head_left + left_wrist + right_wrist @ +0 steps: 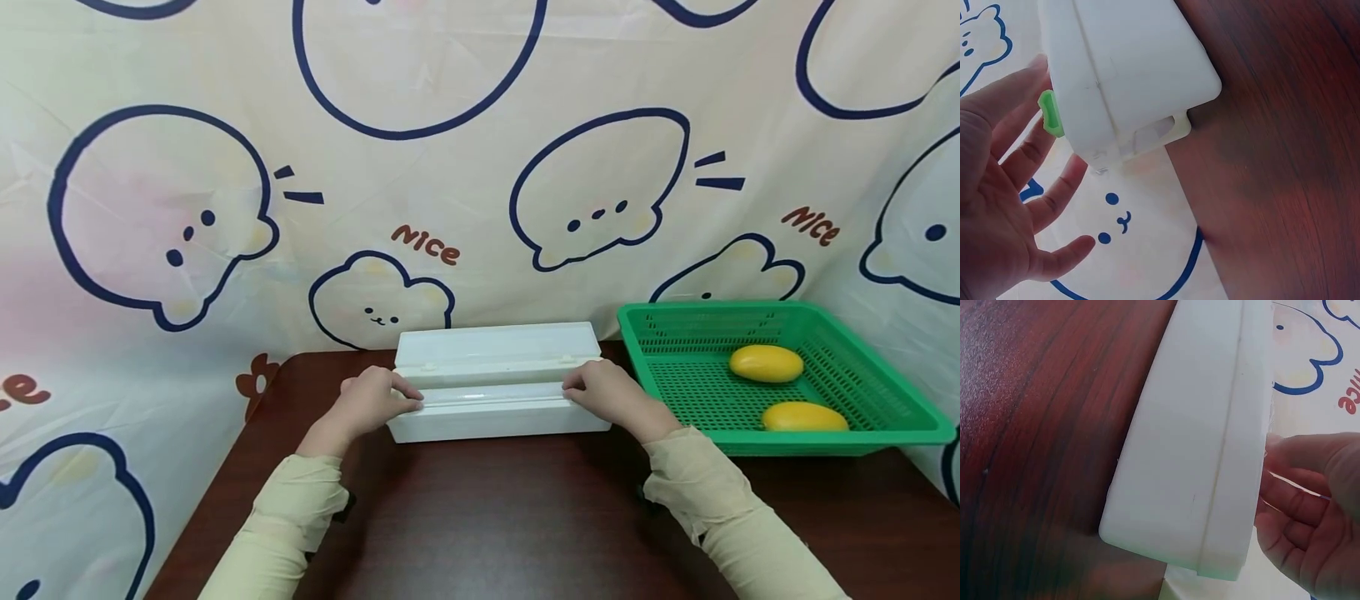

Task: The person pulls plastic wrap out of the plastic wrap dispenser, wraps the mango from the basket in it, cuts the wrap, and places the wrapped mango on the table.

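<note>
A long white cling film dispenser stands on the table, its lid tipped back open. Clear cling film lies along the top behind the front wall. At the left end, my left hand pinches the film's edge between thumb and index finger; the other fingers are spread in the left wrist view. My right hand pinches the film near the right end, its other fingers loosely curled in the right wrist view. A green slider piece shows on the dispenser's edge beside the left fingers. The fingertips are partly hidden behind the dispenser.
To the right stands a green plastic basket holding two yellow mango-like fruits, one farther back and one nearer. Dark brown wooden table extends in front of the dispenser. A printed cloth hangs close behind.
</note>
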Action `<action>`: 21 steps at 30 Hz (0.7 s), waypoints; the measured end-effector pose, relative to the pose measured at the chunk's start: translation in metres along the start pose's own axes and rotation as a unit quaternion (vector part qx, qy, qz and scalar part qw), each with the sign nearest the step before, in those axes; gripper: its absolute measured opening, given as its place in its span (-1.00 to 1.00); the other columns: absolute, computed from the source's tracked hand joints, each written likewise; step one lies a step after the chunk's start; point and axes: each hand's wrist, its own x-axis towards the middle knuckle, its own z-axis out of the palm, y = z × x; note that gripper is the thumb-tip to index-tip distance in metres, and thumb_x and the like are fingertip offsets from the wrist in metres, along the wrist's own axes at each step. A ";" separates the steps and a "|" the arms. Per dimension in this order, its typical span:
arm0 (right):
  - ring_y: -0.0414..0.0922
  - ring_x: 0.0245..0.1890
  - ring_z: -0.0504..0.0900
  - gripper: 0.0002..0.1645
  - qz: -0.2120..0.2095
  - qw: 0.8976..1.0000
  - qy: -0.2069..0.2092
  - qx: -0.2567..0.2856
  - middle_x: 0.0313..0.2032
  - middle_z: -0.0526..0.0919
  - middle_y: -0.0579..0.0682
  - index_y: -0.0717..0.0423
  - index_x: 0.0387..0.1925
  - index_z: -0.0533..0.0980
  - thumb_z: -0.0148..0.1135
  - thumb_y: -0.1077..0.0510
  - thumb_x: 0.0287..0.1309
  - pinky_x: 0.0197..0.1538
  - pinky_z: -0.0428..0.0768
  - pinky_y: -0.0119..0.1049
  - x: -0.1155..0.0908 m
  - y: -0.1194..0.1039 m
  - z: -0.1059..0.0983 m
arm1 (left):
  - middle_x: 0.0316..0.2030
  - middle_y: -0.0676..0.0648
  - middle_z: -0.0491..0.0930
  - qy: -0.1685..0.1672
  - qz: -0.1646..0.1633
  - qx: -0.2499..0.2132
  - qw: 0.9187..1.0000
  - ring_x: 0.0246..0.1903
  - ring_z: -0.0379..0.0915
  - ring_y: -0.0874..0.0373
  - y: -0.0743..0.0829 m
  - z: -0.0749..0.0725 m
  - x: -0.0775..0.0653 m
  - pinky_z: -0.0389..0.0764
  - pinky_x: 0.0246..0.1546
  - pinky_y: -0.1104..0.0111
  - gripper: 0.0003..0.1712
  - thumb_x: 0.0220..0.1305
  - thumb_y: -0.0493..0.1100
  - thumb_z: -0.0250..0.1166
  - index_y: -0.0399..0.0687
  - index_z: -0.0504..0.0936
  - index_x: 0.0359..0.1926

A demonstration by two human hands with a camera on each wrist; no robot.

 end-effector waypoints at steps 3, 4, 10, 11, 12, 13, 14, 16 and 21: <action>-0.12 -0.30 0.58 -0.89 -0.002 1.000 0.007 0.004 -0.29 0.72 0.00 0.12 -0.27 0.69 0.30 0.20 0.19 -0.20 0.57 -0.19 -0.001 0.001 -0.001 | -0.20 0.02 0.67 -0.001 0.001 -0.008 1.000 -0.07 0.46 0.02 0.000 -0.002 0.000 0.23 -0.12 -0.04 -0.95 0.13 -0.06 0.43 0.15 0.79 -0.36; -0.12 -0.30 0.58 -0.89 -0.001 1.000 0.009 0.005 -0.30 0.72 0.00 0.12 -0.28 0.70 0.30 0.21 0.19 -0.21 0.57 -0.19 -0.001 0.002 -0.002 | -0.20 0.01 0.67 -0.001 0.000 -0.009 1.000 -0.06 0.46 0.01 0.000 -0.002 0.000 0.23 -0.12 -0.03 -0.95 0.14 -0.07 0.42 0.14 0.79 -0.36; -0.13 -0.35 0.57 -0.91 0.012 1.000 0.022 0.007 -0.31 0.70 0.01 0.10 -0.33 0.68 0.27 0.23 0.21 -0.25 0.57 -0.20 -0.002 0.004 -0.003 | -0.23 0.03 0.67 0.009 0.005 0.001 1.000 -0.13 0.48 0.06 -0.002 -0.002 0.002 0.26 -0.20 0.03 -0.94 0.21 -0.10 0.37 0.12 0.77 -0.34; -0.13 -0.35 0.56 -0.91 0.015 1.000 0.025 0.006 -0.31 0.69 0.01 0.10 -0.33 0.68 0.26 0.23 0.22 -0.26 0.57 -0.20 -0.002 0.004 -0.003 | -0.24 0.04 0.67 0.010 0.009 0.003 1.000 -0.16 0.48 0.08 -0.002 -0.001 0.002 0.25 -0.22 0.04 -0.93 0.23 -0.11 0.35 0.12 0.76 -0.33; -0.13 -0.35 0.56 -0.91 0.018 0.999 0.027 0.005 -0.31 0.69 0.01 0.09 -0.34 0.67 0.26 0.23 0.22 -0.26 0.57 -0.20 -0.002 0.004 -0.002 | -0.25 0.05 0.67 0.012 0.010 0.004 1.000 -0.19 0.48 0.10 -0.002 -0.001 0.003 0.25 -0.23 0.04 -0.93 0.24 -0.12 0.34 0.11 0.76 -0.33; -0.13 -0.36 0.55 -0.91 0.020 0.999 0.027 0.004 -0.31 0.68 0.01 0.09 -0.34 0.67 0.26 0.24 0.22 -0.26 0.57 -0.20 -0.002 0.005 -0.002 | -0.26 0.05 0.67 0.014 0.013 0.005 1.000 -0.22 0.48 0.12 -0.002 0.000 0.003 0.25 -0.24 0.04 -0.93 0.25 -0.12 0.33 0.10 0.75 -0.32; -0.13 -0.36 0.55 -0.92 0.023 0.999 0.027 0.004 -0.31 0.68 0.01 0.09 -0.35 0.67 0.26 0.24 0.22 -0.27 0.56 -0.20 -0.002 0.005 -0.002 | -0.27 0.06 0.67 0.016 0.014 0.007 1.000 -0.25 0.48 0.14 -0.001 0.000 0.004 0.25 -0.25 0.04 -0.93 0.26 -0.12 0.32 0.09 0.74 -0.32; -0.13 -0.36 0.55 -0.92 0.026 0.999 0.029 0.003 -0.31 0.68 0.01 0.10 -0.35 0.66 0.26 0.25 0.21 -0.26 0.56 -0.20 -0.002 0.005 -0.002 | -0.29 0.07 0.67 0.021 0.015 0.010 1.000 -0.29 0.47 0.16 -0.001 0.001 0.004 0.24 -0.26 0.04 -0.93 0.28 -0.13 0.31 0.08 0.72 -0.32; -0.11 -0.36 0.56 -0.92 0.029 0.999 0.039 0.002 -0.30 0.68 0.04 0.12 -0.34 0.66 0.26 0.28 0.18 -0.25 0.58 -0.18 -0.002 0.006 -0.003 | -0.35 0.08 0.65 0.038 0.019 0.021 0.999 -0.36 0.44 0.16 0.001 0.002 0.005 0.21 -0.28 0.05 -0.93 0.29 -0.14 0.30 0.06 0.70 -0.33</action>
